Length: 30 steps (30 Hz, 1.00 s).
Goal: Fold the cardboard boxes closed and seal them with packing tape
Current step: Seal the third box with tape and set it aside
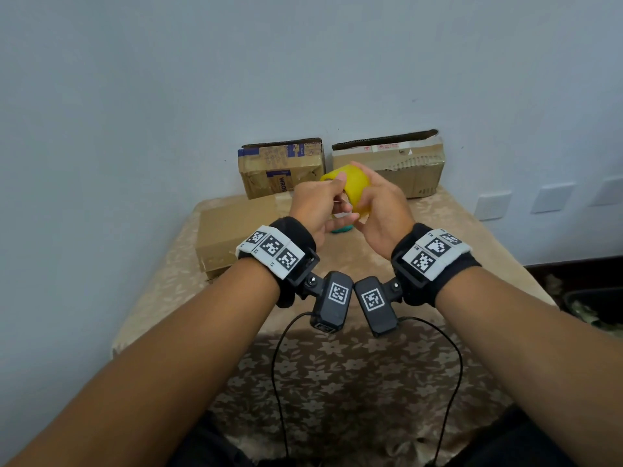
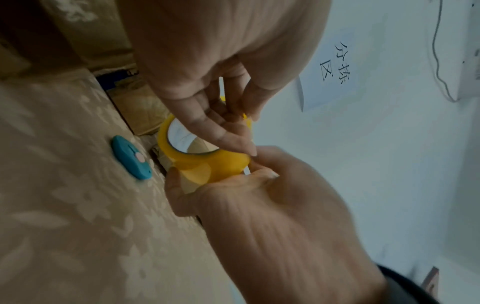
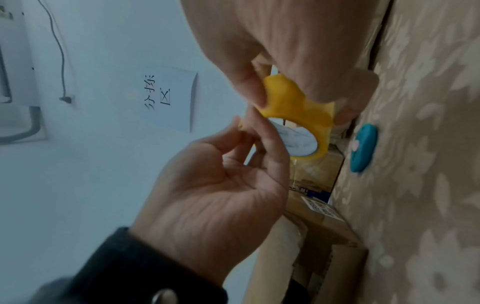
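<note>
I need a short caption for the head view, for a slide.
Right hand holds a yellow tape roll while the left hand picks at its edge, above a table with three cardboard boxes.

A yellow tape roll (image 1: 350, 187) sits gripped between both hands; three worn cardboard boxes lie beyond them: one (image 1: 236, 227) left, two (image 1: 281, 166) (image 1: 392, 161) behind

The roll of tape (image 2: 207, 164) is glossy, translucent yellow plastic. The boxes (image 1: 279, 166) are matt brown cardboard, creased and torn, with old tape strips. A woven floral cloth (image 1: 354, 365) has a faint sheen. The teal cutter (image 2: 131, 157) is smooth plastic.
</note>
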### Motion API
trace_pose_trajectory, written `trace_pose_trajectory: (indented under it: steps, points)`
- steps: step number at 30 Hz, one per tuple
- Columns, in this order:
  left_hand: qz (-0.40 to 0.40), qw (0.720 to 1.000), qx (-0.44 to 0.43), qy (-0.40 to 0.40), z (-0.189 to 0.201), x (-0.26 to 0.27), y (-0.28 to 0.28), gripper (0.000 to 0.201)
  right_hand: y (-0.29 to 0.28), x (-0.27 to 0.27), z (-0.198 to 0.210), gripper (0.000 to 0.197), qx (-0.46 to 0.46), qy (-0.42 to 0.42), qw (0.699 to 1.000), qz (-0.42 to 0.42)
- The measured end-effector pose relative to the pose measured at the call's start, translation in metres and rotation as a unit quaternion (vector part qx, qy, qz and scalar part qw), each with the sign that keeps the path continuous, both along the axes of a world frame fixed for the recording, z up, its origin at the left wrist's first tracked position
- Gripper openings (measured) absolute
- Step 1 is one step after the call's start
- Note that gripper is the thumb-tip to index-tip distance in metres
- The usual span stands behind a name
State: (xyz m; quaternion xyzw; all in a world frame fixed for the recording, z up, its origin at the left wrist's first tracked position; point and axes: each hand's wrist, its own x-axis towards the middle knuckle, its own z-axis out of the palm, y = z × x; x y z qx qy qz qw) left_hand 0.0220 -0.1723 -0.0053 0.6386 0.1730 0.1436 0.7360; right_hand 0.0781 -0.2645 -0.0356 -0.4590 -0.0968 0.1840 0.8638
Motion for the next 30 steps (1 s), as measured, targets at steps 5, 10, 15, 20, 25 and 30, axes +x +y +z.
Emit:
trace_pose_trajectory:
  steps: [5, 10, 15, 20, 25, 30]
  points:
    - [0.007, 1.000, -0.019, -0.005, -0.0005, -0.0012, 0.0025, 0.024, 0.0022, -0.0002, -0.0008, 0.052, -0.009, -0.013, 1.000, 0.023]
    - [0.013, 0.999, -0.048, -0.006, -0.0001, -0.0038, 0.0060, 0.019, 0.0039, -0.0015, -0.0022, 0.052, 0.014, -0.029, 0.999, 0.041]
    - [0.017, 0.998, -0.066, -0.004, -0.0009, -0.0040, 0.0053, 0.017, 0.0045, 0.0001, -0.0028, 0.058, 0.030, -0.033, 0.999, 0.031]
    - [0.020, 0.998, -0.067, 0.002, -0.0034, -0.0017, 0.0044, 0.017, 0.0067, 0.0021, -0.0039, 0.058, 0.019, -0.033, 0.999, 0.002]
    - [0.009, 0.997, -0.077, 0.001, -0.0015, -0.0029, 0.0016, 0.030, 0.0075, 0.0060, -0.0072, 0.068, -0.003, -0.029, 0.999, -0.037]
    - [0.039, 0.999, -0.025, 0.011, -0.0027, -0.0014, 0.0004, 0.043, 0.0049, 0.0070, -0.0038, 0.068, -0.014, -0.018, 0.998, -0.057]
